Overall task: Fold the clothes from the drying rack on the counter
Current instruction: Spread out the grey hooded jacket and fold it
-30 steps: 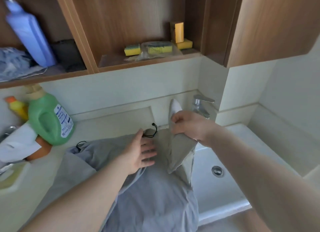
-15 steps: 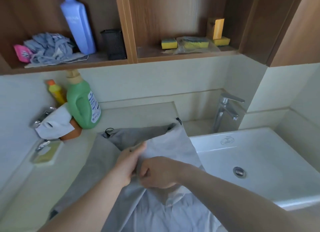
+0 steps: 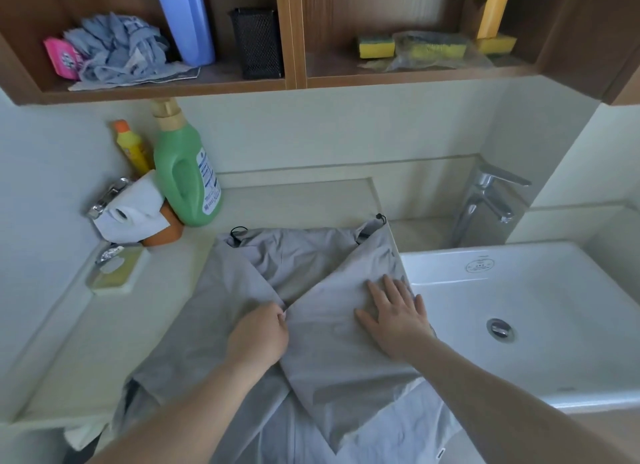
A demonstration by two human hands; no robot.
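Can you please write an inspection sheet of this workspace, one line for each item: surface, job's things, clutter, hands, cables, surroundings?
Surface: pale counter, partly covered by cloth.
Job's things: grey garment spread on the counter, right flap folded inward, near end hanging over the front edge; black drawstring toggles at its far edge.
Clutter: green detergent bottle, yellow bottle, toilet paper roll, soap dish.
Hands: left hand pinches the fold edge; right hand presses flat on the flap.
Cables: nothing seen.
Surroundings: white sink and faucet to the right; wooden shelf above with sponges, a blue bottle and a black mesh holder.
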